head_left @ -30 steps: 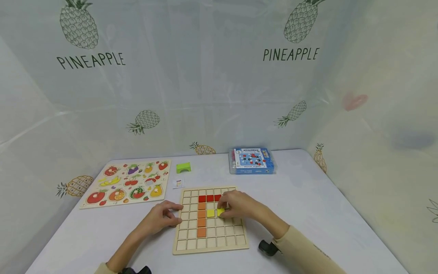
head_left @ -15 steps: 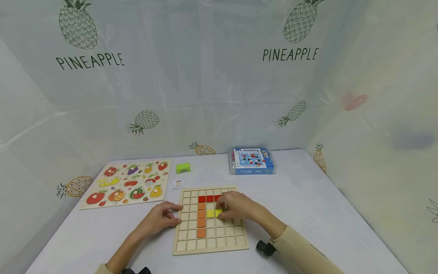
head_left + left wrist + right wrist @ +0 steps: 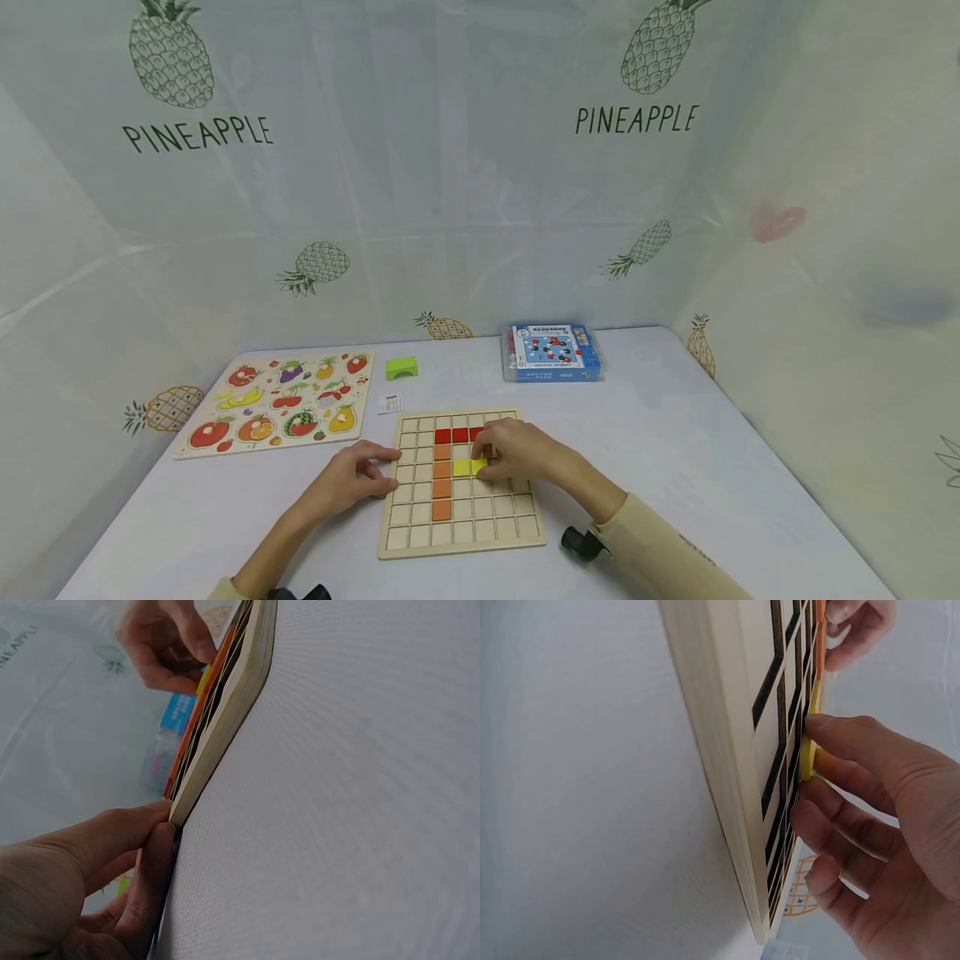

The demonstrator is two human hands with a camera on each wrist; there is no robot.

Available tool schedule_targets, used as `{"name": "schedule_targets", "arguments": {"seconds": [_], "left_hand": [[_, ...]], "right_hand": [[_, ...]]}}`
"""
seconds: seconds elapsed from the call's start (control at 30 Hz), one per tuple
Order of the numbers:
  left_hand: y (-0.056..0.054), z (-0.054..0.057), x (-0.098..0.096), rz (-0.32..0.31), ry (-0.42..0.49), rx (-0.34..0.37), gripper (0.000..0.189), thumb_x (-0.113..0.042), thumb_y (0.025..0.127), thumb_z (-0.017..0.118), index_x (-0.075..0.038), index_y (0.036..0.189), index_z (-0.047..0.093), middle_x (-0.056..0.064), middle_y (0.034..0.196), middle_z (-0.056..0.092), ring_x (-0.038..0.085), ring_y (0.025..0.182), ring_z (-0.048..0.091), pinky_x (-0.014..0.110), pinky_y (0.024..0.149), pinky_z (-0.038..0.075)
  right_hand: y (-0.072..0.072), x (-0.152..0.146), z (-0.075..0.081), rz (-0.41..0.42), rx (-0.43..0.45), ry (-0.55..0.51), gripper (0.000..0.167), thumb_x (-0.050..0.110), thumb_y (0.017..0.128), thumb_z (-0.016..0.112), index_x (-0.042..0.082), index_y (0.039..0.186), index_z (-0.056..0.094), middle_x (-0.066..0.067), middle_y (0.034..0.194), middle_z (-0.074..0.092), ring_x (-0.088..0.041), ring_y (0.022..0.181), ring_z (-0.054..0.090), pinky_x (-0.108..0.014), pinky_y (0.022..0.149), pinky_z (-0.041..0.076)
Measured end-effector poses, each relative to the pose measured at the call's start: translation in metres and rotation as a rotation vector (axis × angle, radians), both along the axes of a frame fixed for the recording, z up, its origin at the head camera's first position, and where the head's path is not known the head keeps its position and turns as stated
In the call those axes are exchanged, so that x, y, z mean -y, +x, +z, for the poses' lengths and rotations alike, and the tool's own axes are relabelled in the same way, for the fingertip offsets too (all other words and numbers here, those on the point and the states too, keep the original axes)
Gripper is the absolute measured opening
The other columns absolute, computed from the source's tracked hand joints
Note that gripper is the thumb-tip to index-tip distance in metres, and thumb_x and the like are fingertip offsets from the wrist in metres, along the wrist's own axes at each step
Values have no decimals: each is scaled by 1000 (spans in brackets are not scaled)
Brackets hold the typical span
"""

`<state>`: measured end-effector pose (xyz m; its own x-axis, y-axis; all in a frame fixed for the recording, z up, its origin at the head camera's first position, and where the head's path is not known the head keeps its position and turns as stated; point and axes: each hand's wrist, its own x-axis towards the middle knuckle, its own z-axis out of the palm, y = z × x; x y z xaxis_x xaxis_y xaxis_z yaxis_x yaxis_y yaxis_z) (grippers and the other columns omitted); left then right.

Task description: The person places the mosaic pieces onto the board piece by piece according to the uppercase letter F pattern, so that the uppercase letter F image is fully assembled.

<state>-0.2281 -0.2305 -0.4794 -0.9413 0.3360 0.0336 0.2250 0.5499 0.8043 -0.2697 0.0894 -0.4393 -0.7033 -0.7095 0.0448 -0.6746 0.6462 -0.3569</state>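
A wooden grid board (image 3: 495, 529) lies flat on the table. Red tiles (image 3: 460, 435) form a row near its far side, and orange tiles (image 3: 442, 488) run toward me in a column. One yellow tile (image 3: 461, 468) sits beside that column. Just to its right, my right hand (image 3: 519, 450) pinches a second yellow tile (image 3: 807, 756) between thumb and fingers, down at the grid; the hand covers nearby squares. At the board's left edge rests my left hand (image 3: 348, 477), thumb and index fingertips touching the rim at two spots, apart from each other.
A fruit puzzle board (image 3: 255, 421) lies at the back left. Near it are a green arch block (image 3: 402, 367) and a small printed card (image 3: 391, 403). A blue boxed set (image 3: 553, 352) stands at the back, before the pineapple-print curtain (image 3: 480, 208).
My right hand has moved slightly left with the yellow tile, which now lies against the other yellow one. The left hand keeps its place at the board's edge.
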Motion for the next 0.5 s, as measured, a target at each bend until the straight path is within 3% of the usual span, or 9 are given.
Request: {"name": "schedule_targets", "arguments": {"seconds": [0.5], "left_hand": [[-1,4,-1,-5,-11,3,44,-26,82,79,-10,121,68,10,113,62,7,75,61,19,68,46]], "right_hand": [[-3,-12,4,-17,10,-6,19,32,83,78,20,98,74,9,89,66,-2,79,55,-18,71,47]]}}
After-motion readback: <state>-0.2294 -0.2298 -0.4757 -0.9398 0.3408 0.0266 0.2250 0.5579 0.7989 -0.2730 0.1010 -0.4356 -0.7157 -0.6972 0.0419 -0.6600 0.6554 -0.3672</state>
